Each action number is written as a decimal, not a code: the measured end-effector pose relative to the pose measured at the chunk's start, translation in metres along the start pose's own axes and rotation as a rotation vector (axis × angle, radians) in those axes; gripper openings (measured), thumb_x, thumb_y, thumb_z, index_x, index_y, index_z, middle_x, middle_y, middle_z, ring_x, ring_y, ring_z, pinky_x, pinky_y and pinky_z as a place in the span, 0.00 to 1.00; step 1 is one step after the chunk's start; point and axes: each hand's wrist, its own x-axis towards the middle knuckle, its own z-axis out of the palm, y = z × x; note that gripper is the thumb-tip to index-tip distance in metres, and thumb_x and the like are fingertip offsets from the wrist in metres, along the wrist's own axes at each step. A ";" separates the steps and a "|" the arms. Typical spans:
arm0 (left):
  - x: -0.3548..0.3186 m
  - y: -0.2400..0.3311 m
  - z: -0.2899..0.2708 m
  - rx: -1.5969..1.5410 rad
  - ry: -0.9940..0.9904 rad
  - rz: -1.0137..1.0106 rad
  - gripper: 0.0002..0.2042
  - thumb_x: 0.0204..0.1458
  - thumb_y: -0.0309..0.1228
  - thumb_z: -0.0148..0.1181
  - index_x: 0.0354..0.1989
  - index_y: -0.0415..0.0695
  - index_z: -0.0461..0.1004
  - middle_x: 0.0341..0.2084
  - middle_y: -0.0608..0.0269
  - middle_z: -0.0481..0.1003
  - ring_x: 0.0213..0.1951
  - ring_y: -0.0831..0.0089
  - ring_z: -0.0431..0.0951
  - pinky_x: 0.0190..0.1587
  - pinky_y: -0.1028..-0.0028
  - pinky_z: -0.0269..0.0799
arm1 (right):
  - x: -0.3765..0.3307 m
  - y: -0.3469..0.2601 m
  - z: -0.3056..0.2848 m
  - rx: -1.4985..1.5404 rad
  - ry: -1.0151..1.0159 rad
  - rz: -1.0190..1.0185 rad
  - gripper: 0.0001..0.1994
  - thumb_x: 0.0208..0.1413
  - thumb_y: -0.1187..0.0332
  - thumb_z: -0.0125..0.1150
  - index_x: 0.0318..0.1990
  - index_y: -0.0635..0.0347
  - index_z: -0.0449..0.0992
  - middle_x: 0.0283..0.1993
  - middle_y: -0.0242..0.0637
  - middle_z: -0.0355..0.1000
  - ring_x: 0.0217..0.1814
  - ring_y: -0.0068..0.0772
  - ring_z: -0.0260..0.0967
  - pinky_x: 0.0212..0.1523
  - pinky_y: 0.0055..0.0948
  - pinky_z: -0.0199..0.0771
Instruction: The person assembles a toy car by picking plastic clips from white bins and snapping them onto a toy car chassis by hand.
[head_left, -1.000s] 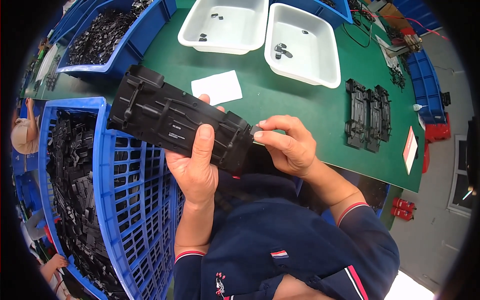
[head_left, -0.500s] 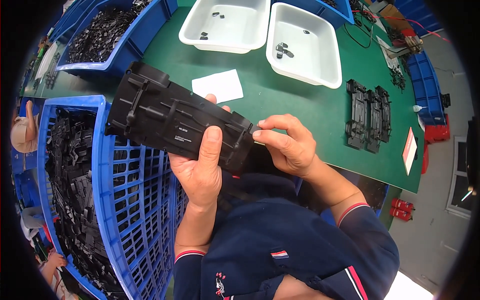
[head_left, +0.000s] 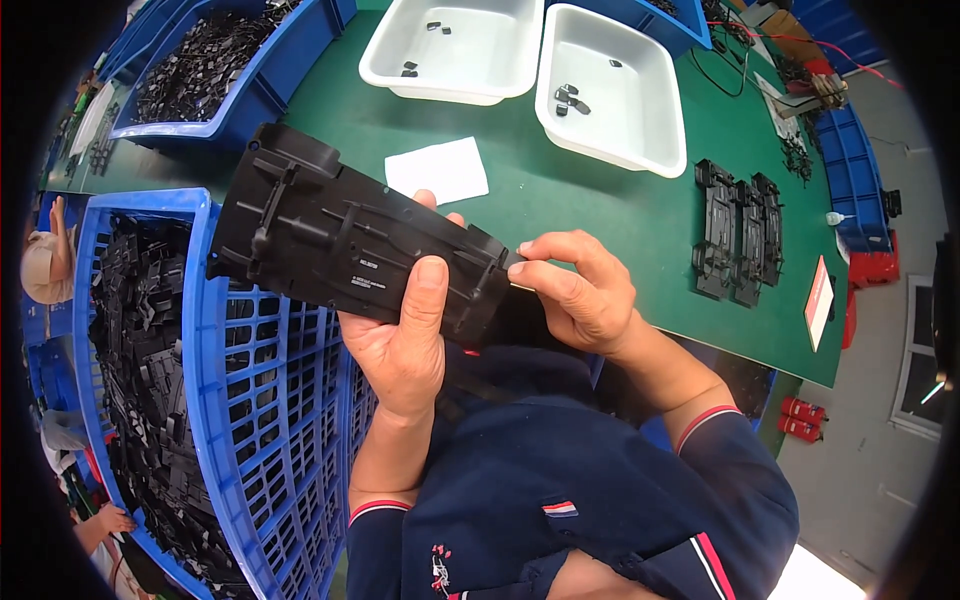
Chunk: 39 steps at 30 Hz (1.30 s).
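My left hand is closed around a long black moulded plastic chassis part. Its thumb lies across the upper face, and the fingers wrap underneath. Ribs, raised tubes and small pale print show on that face. The part slants up to the left, its far end beside the rim of a blue basket. At the part's right end, thumb and forefinger of my right hand are pinched together against or just beside the edge. Whatever sits between those fingertips is too small and hidden to name.
Two white tubs with a few small black pieces stand on the green table. White paper lies nearer. Several similar black parts rest at right. Left are a slatted blue basket and a blue bin, both full of black parts.
My right hand and the chassis part have shifted only very slightly. Both grips look the same. At the far left edge, another person's hand has moved a little.
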 end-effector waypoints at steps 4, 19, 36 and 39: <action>0.000 -0.001 0.000 0.005 -0.002 -0.004 0.23 0.55 0.18 0.53 0.60 0.39 0.61 0.52 0.47 0.70 0.49 0.65 0.74 0.53 0.67 0.71 | 0.001 -0.001 0.000 -0.007 0.000 0.006 0.17 0.37 0.87 0.64 0.37 0.61 0.77 0.38 0.41 0.70 0.29 0.34 0.70 0.28 0.25 0.72; -0.002 -0.004 -0.002 0.017 -0.024 0.007 0.24 0.54 0.18 0.53 0.61 0.40 0.60 0.53 0.44 0.69 0.53 0.62 0.72 0.56 0.63 0.70 | 0.003 -0.001 -0.001 -0.043 -0.003 0.010 0.17 0.34 0.88 0.61 0.36 0.63 0.77 0.37 0.42 0.70 0.28 0.35 0.71 0.27 0.26 0.72; -0.001 -0.008 -0.004 -0.070 0.015 -0.075 0.23 0.55 0.18 0.53 0.60 0.40 0.61 0.52 0.47 0.69 0.52 0.62 0.73 0.56 0.63 0.70 | 0.010 0.002 -0.001 0.090 -0.012 0.051 0.14 0.38 0.85 0.64 0.36 0.63 0.79 0.36 0.41 0.75 0.31 0.35 0.73 0.30 0.27 0.74; 0.002 -0.010 -0.007 -0.017 0.070 -0.106 0.22 0.55 0.18 0.53 0.60 0.41 0.61 0.51 0.51 0.70 0.54 0.63 0.71 0.56 0.62 0.71 | 0.008 0.003 -0.002 0.120 -0.047 0.098 0.15 0.39 0.85 0.64 0.37 0.63 0.79 0.37 0.41 0.75 0.31 0.35 0.73 0.30 0.27 0.74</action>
